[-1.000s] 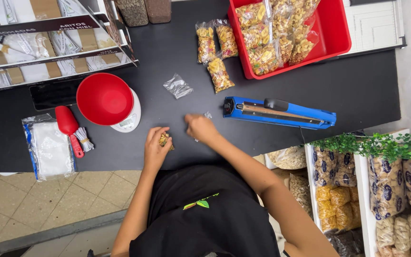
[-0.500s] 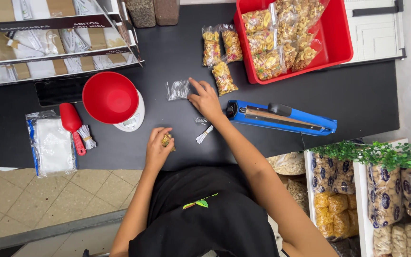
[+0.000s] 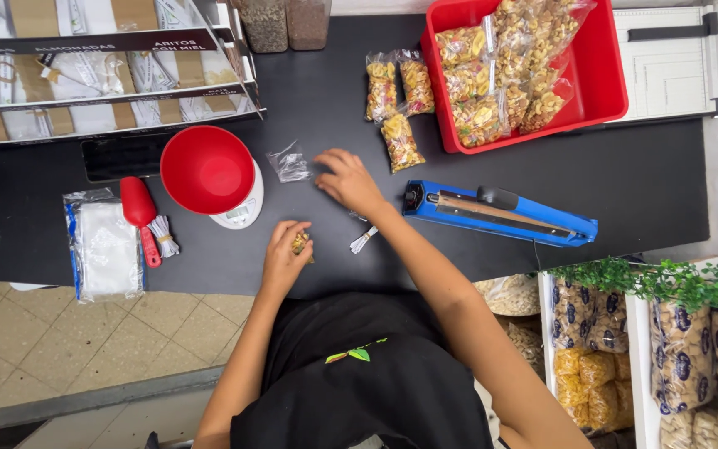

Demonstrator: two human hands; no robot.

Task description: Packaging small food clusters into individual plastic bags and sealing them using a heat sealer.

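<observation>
My left hand rests on the black counter, closed around a small packet of nuts. My right hand stretches forward, fingers spread, just right of a small empty clear bag; it holds nothing. A little bundle of white twist ties lies on the counter under my right forearm. A blue heat sealer lies to the right of that hand.
A red bowl sits on a white scale. A red scoop and a pack of clear bags lie left. Three filled snack bags lie beside a red tub of more bags. A cardboard display rack stands back left.
My right hand went from beside my left hand forward toward the small clear bag, leaving the twist ties on the counter. My left hand stayed put with its packet.
</observation>
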